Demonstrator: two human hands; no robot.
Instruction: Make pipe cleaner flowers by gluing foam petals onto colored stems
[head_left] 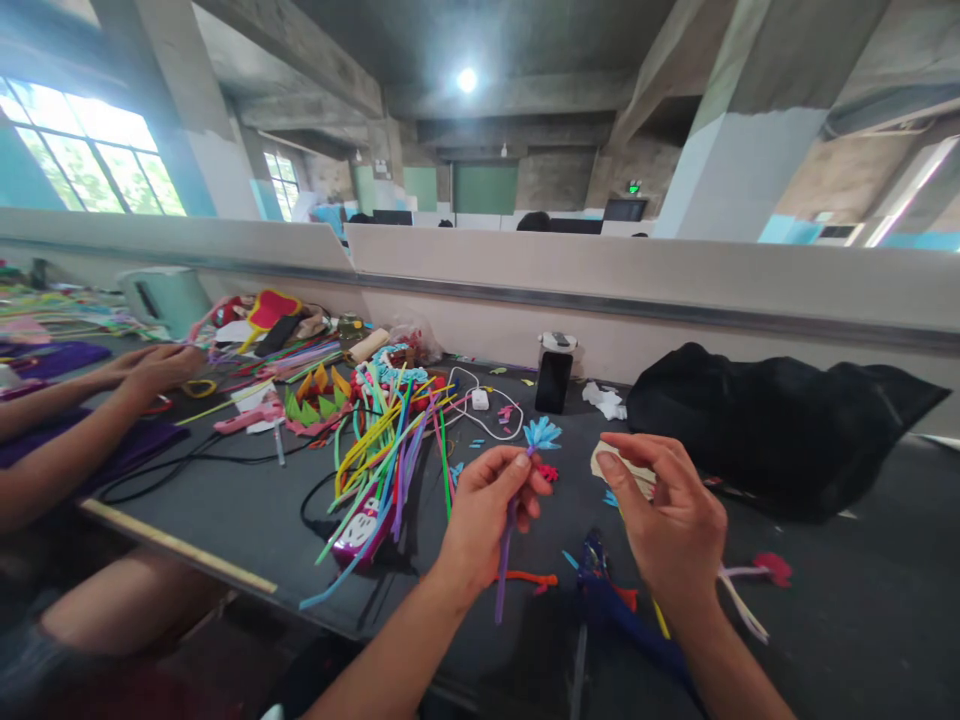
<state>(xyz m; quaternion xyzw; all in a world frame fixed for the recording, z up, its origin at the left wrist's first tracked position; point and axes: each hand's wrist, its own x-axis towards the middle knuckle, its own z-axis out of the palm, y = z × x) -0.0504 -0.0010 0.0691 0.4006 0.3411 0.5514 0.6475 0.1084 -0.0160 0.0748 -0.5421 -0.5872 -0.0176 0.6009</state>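
Observation:
My left hand (491,505) is closed in a pinch on a pipe-cleaner flower with a fluffy blue head (541,433). Its purple stem (505,570) hangs down below my fingers. To the right, my right hand (671,510) is raised over the table, fingers curved and thumb apart from the index finger, with nothing visible between them. Behind its fingertips lies a beige piece (626,468). Under and between the hands are dark blue-handled pliers (596,570), partly hidden, and an orange pipe cleaner (529,577). A small red flower piece (549,473) lies just behind my left fingers.
A heap of coloured pipe cleaners (390,430) rests on a purple power strip (364,530) at left. A phone (553,382) stands upright at the back, and a black bag (772,430) lies at right. A co-worker's hands (161,367) are at far left. A low partition (637,270) runs behind.

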